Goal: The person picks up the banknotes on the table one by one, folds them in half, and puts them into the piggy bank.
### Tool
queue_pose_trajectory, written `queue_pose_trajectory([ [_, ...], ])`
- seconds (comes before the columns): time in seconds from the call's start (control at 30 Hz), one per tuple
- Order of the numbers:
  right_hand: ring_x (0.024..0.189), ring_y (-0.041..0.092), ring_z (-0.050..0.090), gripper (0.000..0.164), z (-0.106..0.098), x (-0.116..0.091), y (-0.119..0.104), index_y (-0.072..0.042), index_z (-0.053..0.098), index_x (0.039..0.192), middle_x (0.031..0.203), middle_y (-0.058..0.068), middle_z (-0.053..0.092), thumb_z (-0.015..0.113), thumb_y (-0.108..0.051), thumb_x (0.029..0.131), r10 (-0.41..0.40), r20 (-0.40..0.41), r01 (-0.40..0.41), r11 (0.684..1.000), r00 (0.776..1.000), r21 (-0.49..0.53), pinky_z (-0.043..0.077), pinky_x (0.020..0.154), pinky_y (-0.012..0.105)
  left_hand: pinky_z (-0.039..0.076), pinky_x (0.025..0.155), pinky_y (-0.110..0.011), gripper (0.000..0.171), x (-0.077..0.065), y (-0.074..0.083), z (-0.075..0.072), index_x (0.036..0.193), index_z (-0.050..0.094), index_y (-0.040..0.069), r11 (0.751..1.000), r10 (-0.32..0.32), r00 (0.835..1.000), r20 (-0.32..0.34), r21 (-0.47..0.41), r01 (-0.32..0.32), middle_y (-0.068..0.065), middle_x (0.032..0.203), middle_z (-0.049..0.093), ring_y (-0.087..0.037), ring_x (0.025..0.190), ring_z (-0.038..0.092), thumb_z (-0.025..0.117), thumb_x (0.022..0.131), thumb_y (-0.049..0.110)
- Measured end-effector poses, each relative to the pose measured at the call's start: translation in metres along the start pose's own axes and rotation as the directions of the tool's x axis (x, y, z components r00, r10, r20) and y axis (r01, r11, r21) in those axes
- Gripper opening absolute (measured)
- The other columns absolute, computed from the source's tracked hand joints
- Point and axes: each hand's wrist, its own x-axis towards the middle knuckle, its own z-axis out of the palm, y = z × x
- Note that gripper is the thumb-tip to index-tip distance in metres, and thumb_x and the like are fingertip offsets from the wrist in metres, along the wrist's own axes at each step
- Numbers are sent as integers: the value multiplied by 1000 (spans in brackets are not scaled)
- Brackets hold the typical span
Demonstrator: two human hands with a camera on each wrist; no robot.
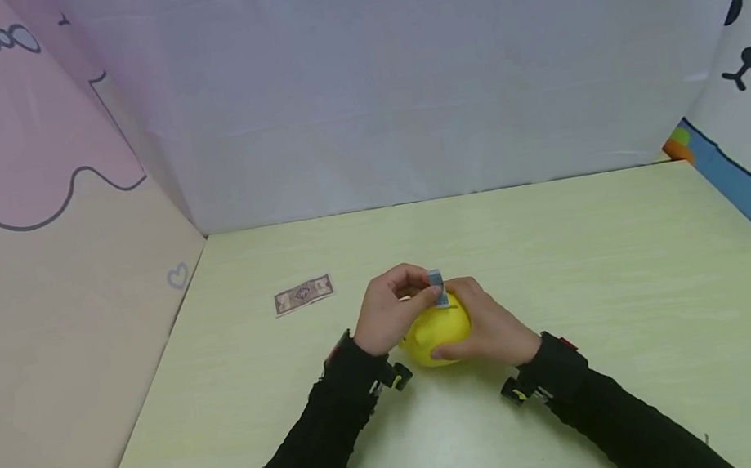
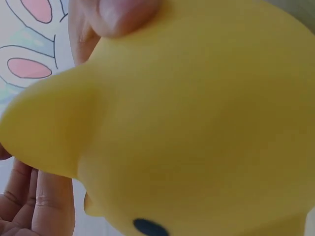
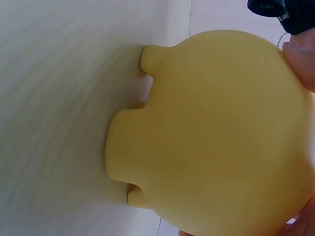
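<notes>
A yellow piggy bank (image 1: pixel 435 332) stands on the table, its top turned up under both hands. My left hand (image 1: pixel 389 313) pinches a folded greyish-blue banknote (image 1: pixel 437 286) between thumb and fingers, upright at the top of the bank. Whether its lower end is inside the slot is hard to tell. From the right side, my right hand (image 1: pixel 488 327) grips the bank, thumb in front. The left wrist view shows the rounded yellow body (image 2: pixel 197 113), an ear and a dark eye; in the right wrist view the bank's short feet (image 3: pixel 125 145) touch the tabletop.
A brownish-purple banknote (image 1: pixel 304 295) lies flat on the pale table (image 1: pixel 610 253), left of and beyond the hands. White sheeting (image 1: pixel 395 82) closes off the back, and printed cartoon panels stand at left and right.
</notes>
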Motion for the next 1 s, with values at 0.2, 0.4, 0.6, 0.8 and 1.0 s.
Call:
queue_pose_trajectory([
  [0.2, 110, 25, 46, 83, 0, 0, 0, -10, 39, 140, 134, 16, 41, 87, -29, 75, -13, 2, 13, 1000, 1000, 5, 47, 87, 36, 52, 77, -22, 12, 2, 6, 0, 103, 66, 1, 997, -18, 999, 26, 81, 16, -15, 98, 69, -17, 85, 64, 67, 92, 6],
  [0.4, 112, 25, 45, 82, 0, -1, 2, -12, 40, 140, 135, 15, 41, 87, -28, 74, -21, -3, 21, 1000, 1000, 13, 46, 88, 36, 52, 77, -21, 13, 1, 7, 1, 103, 66, 2, 989, -35, 999, 42, 148, 28, -14, 97, 69, -19, 86, 64, 68, 91, 5],
  [0.6, 110, 25, 46, 82, 0, -1, 2, -11, 41, 140, 135, 16, 42, 87, -29, 74, -19, -8, 19, 1000, 1000, -1, 47, 87, 36, 55, 80, -23, 13, 1, 5, 2, 103, 66, 4, 981, -30, 999, 35, 191, 23, -11, 97, 69, -19, 87, 64, 68, 91, 5],
  [0.8, 109, 25, 47, 82, 1, -2, 3, -10, 40, 141, 136, 17, 41, 86, -29, 75, -11, -5, 11, 1000, 1000, -2, 48, 87, 36, 56, 78, -22, 13, 0, 1, 3, 103, 66, 4, 976, 2, 1000, 24, 218, -7, -10, 97, 70, -18, 86, 64, 69, 90, 5],
  [1.0, 108, 24, 47, 81, 1, -2, 1, -10, 41, 140, 136, 16, 40, 86, -28, 75, -9, -2, 9, 1000, 1000, 1, 48, 87, 34, 56, 77, -21, 12, -3, -1, 3, 102, 66, 4, 967, 60, 998, 33, 245, -66, -10, 95, 70, -19, 85, 65, 68, 90, 5],
])
